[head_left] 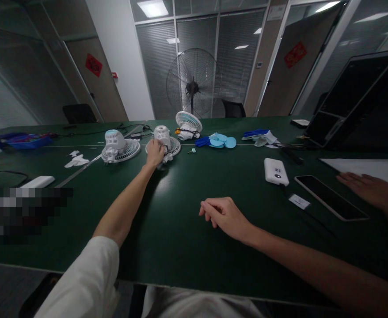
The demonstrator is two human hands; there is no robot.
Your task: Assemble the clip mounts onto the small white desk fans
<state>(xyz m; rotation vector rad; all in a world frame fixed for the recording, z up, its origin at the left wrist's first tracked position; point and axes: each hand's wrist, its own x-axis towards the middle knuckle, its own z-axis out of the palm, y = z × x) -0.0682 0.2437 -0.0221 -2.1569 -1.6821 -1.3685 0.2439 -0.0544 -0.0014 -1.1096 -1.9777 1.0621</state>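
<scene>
My left hand (156, 152) reaches far across the green table, its fingers round the side of a small white fan (162, 134). That fan lies with its grille down and its motor housing up. My right hand (225, 216) is held over the near middle of the table, fingers curled in and nothing visible in them. To the left lies a second white fan (115, 140), also grille down. A third fan (188, 123) with a pale blue centre leans tilted behind, a dark cord and an orange part beside it. A small light blue piece (192, 151) lies right of the held fan.
Light blue discs (222, 140), blue and white gloves (258, 136), a white power bank (276, 171) and a phone (329, 197) lie rightward. Another person's hand (371, 187) rests at the right edge. A dark case (353, 92) stands behind; a blue tray (28, 140) sits far left.
</scene>
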